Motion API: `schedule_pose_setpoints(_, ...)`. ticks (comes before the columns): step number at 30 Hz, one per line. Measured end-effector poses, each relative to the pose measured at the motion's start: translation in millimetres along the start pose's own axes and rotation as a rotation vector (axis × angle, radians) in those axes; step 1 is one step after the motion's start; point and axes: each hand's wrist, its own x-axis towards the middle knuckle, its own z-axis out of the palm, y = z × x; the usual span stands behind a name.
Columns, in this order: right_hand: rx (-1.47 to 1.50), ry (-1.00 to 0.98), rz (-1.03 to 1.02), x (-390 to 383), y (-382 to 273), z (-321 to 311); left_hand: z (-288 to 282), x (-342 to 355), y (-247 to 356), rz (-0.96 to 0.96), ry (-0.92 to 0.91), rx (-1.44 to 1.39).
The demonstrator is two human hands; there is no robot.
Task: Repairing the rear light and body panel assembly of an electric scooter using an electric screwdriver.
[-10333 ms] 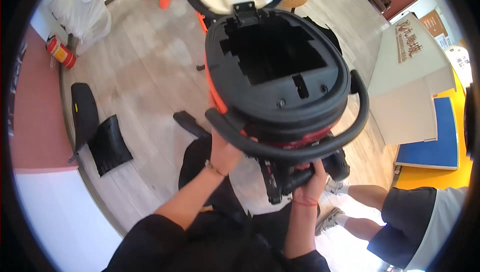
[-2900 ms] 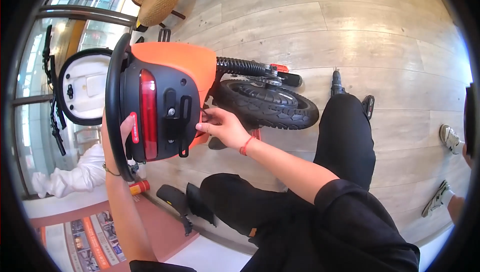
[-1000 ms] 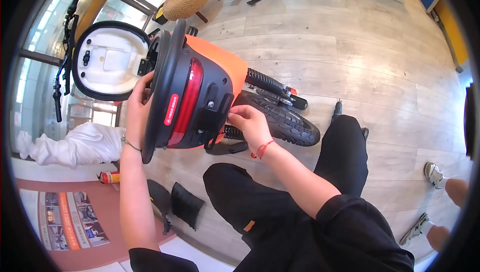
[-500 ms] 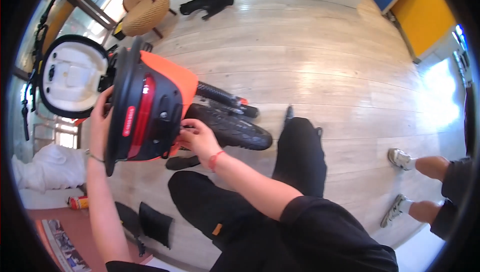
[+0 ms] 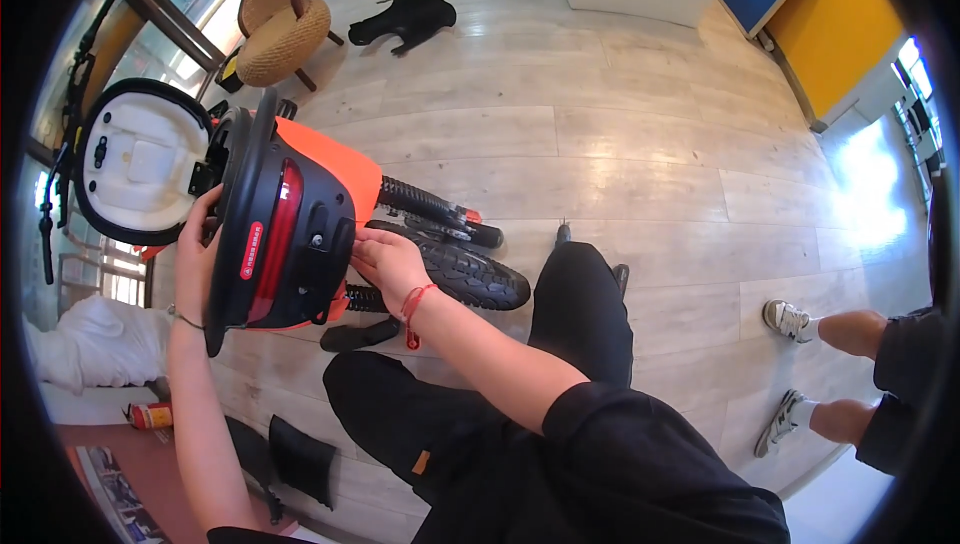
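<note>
An orange and black electric scooter (image 5: pixel 345 174) stands at the left with its rear toward me. Its seat (image 5: pixel 140 166) is tipped up, showing a white underside. A red tail light (image 5: pixel 275 244) crosses the black rear panel (image 5: pixel 318 241). My left hand (image 5: pixel 195 249) is closed round the black grab rail (image 5: pixel 262 144) behind the seat opening. At the panel's lower edge, beside the rear tyre (image 5: pixel 470 272), my right hand (image 5: pixel 392 262) has its fingers bent and pressed together. The fingertips lie partly behind the edge, so what they pinch is hidden.
Black shock absorbers (image 5: pixel 435 206) flank the tyre. A loose black panel (image 5: pixel 410 22) lies on the floor near a wicker chair (image 5: pixel 285 44). White cloth (image 5: pixel 105 349) and a fire extinguisher (image 5: pixel 150 415) are at the left. Another person's legs (image 5: pixel 845 332) stand at the right.
The whole view has shifted slightly. My right hand's fingers have drawn closer together at the panel's edge, and its wrist has turned a little. My left hand keeps its place on the rail.
</note>
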Motion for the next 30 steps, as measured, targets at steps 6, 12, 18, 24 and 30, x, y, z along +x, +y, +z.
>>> schedule_pose_setpoints(6,-0.006,0.024,-0.075,5.6,-1.3,1.1,2.1,1.7,1.1,0.034,0.019,0.022)
schedule_pose_setpoints(12,-0.284,0.046,-0.200,4.8,7.3,3.4,1.8,5.4,-1.3,-0.002,0.036,0.019)
schedule_pose_setpoints(18,-0.119,-0.063,-0.028,2.2,6.4,-9.7,5.8,4.5,-0.8,-0.018,0.057,-0.020)
schedule_pose_setpoints(24,-0.011,-0.284,-0.082,1.0,5.6,-14.4,4.4,3.9,7.3,-0.068,0.039,0.010)
schedule_pose_setpoints(30,-0.075,-0.399,0.048,2.4,-3.1,-14.1,8.8,1.5,9.1,-0.047,0.071,0.020)
